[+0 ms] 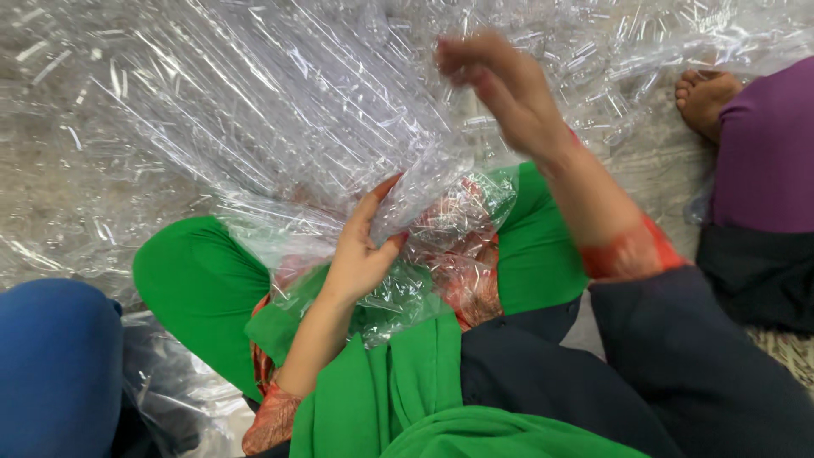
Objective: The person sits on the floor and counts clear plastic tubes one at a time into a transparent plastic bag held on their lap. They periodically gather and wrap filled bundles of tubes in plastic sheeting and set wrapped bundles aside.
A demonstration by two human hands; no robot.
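left hand (360, 254) pinches clear plastic sheet (280, 110) over the lap, right hand (500, 80) raised, blurred, above plastic-strewn floor (51, 170).

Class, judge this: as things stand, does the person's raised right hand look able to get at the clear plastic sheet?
Probably yes: the right hand is raised directly against the clear plastic sheet, with nothing between them.

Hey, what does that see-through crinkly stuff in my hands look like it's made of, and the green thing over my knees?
The clear sheet gripped by the left hand looks like thin glossy plastic film: transparent, sharply creased, with bright glints. The right hand is raised over it, blurred. The green garment looks like soft matte woven cloth, probably cotton or a blend, folding smoothly without shine.
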